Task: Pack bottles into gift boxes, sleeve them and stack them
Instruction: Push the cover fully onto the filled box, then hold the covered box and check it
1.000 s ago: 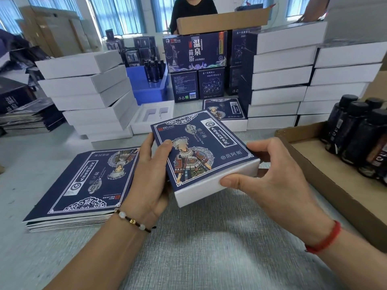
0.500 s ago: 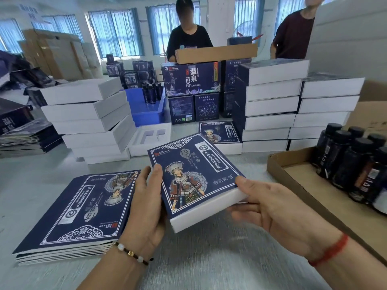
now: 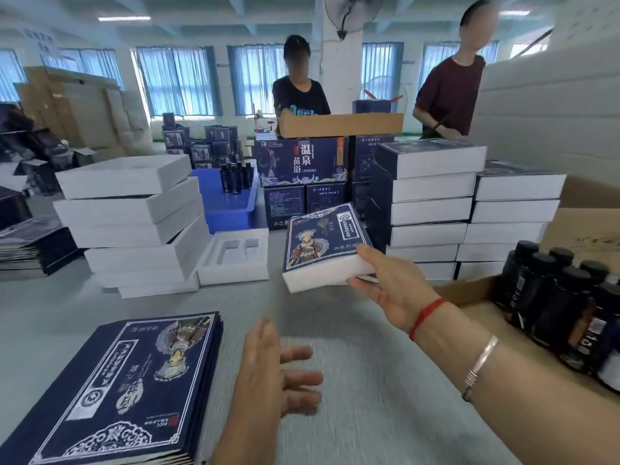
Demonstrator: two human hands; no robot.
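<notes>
My right hand (image 3: 391, 283) grips a sleeved gift box (image 3: 322, 248), navy on top with white sides, and holds it in the air over the table, close to the stacks of sleeved boxes (image 3: 432, 209). My left hand (image 3: 271, 370) hovers open above the grey table, fingers spread, holding nothing. A pile of flat navy sleeves (image 3: 117, 394) lies at the near left. Dark bottles (image 3: 557, 297) stand in a cardboard tray (image 3: 469, 290) on the right. An open white box with a foam insert (image 3: 235, 256) sits mid-table.
A leaning stack of white boxes (image 3: 134, 223) stands at the left. A blue crate (image 3: 228, 203) with bottles and large navy cartons (image 3: 302, 162) sit behind. Two people stand across the table. Tall white foam sheets (image 3: 550, 115) rise at the right.
My left hand has let go of the sleeved box and dropped back. My right hand alone has carried the box forward and up toward the stacks. The camera has tilted upward.
</notes>
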